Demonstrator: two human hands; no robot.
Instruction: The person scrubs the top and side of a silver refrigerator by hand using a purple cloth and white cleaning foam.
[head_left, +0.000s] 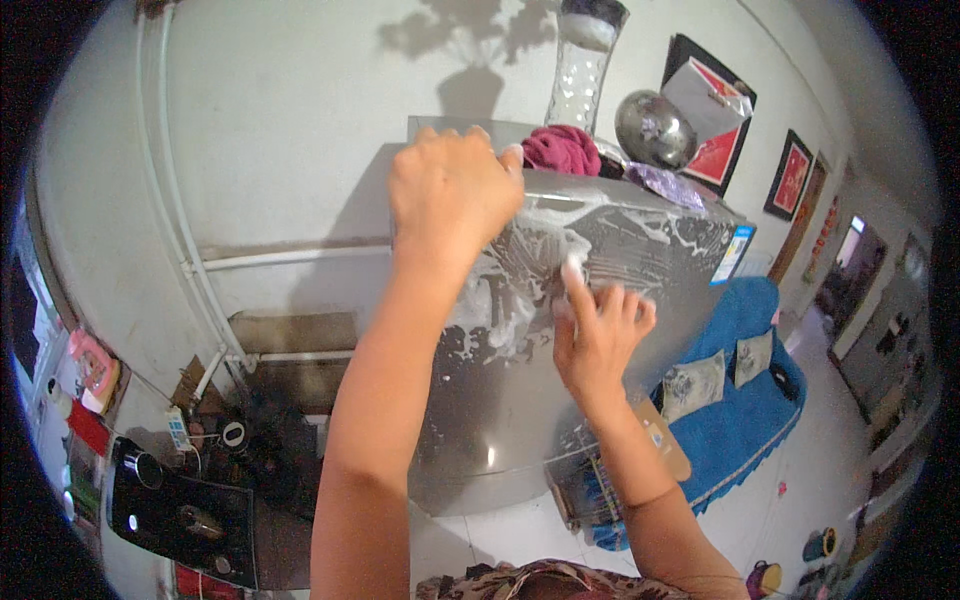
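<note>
A grey refrigerator (495, 420) stands before me, with white soap foam (540, 251) streaked over the upper part of its door. My left hand (454, 184) is curled over the top edge at the left, back of the hand towards me; its fingertips are hidden. Lower and to the right, my right hand (602, 330) is held at the foamy door with nothing visible in it. Its index finger points up, with white foam at the tip, and the other fingers are partly bent. A dark red cloth (562, 150) lies bunched on top, just right of my left hand.
On top of the refrigerator are a glass vase (581, 82), a silvery balloon (655, 130) and a purple packet (667, 186). A blue-covered sofa (739, 420) stands to the right. White pipes (292, 259) run along the left wall, above a black gas hob (184, 517).
</note>
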